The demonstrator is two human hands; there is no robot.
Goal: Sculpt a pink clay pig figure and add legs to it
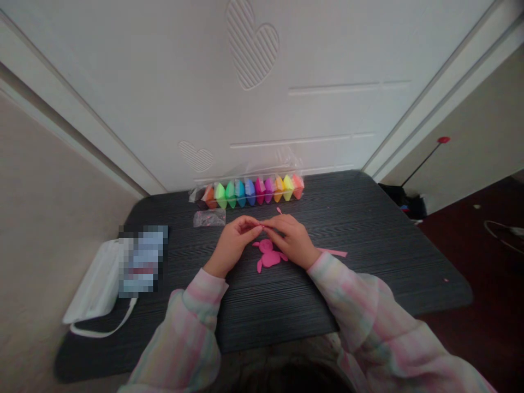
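Observation:
My left hand (237,240) and my right hand (291,236) meet at the fingertips over the table. Pinched between them is a tiny piece of pink clay (262,225), mostly hidden by the fingers. Just below, a flat pink clay figure (270,258) lies on the dark surface, with a round head, a wider body and small limbs. Part of it is near the right hand's fingers. A pink strip or stick (333,252) shows from behind the right wrist, and a small pink tool tip (279,210) pokes out beyond the right fingers.
A row of colourful clay packets (250,194) lies along the back of the dark table (368,218), against a white panel. In front of it is a clear plastic bag (209,218). At left are a white box-like object (96,281), a blurred-out item (144,262) and a white cable (102,333).

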